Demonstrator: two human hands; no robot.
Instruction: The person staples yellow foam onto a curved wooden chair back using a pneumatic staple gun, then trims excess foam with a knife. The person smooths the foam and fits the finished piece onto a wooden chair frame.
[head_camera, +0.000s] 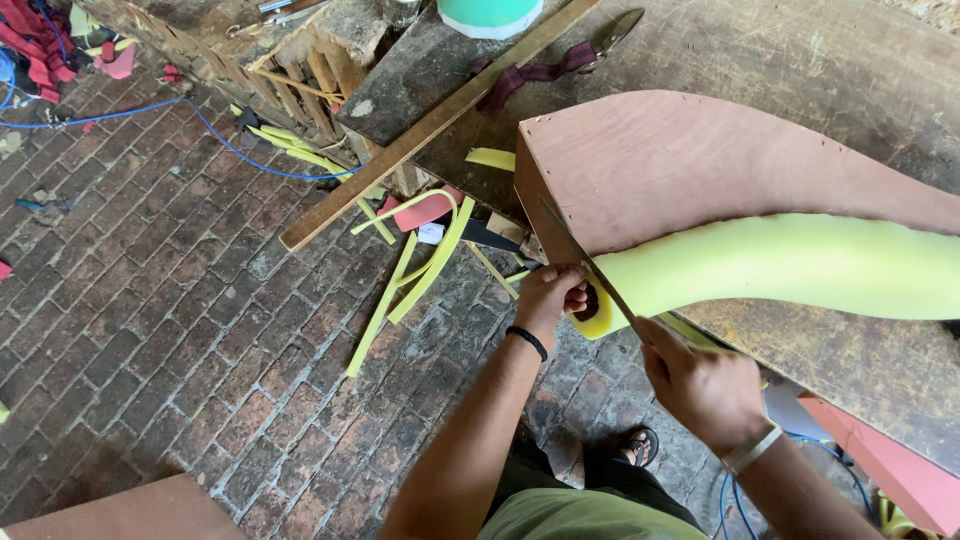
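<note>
A curved plywood form (660, 160) lies on the worn workbench (820, 60), with a thick strip of yellow-green foam (800, 265) along its near edge. My left hand (552, 295) pinches the foam's end at the form's corner. My right hand (700, 385) grips the handle of a long thin blade (590, 265), which runs diagonally up across the foam's end toward the plywood edge. A black band sits on my left wrist and a metal bracelet on my right.
Yellow foam offcuts (415, 265) and red scraps litter the brick floor (150, 300). A long wooden batten (430, 125) lies across the bench edge. Scissors with a maroon strap (560, 60), a teal bucket (490, 15) and a blue cable (230, 145) are nearby.
</note>
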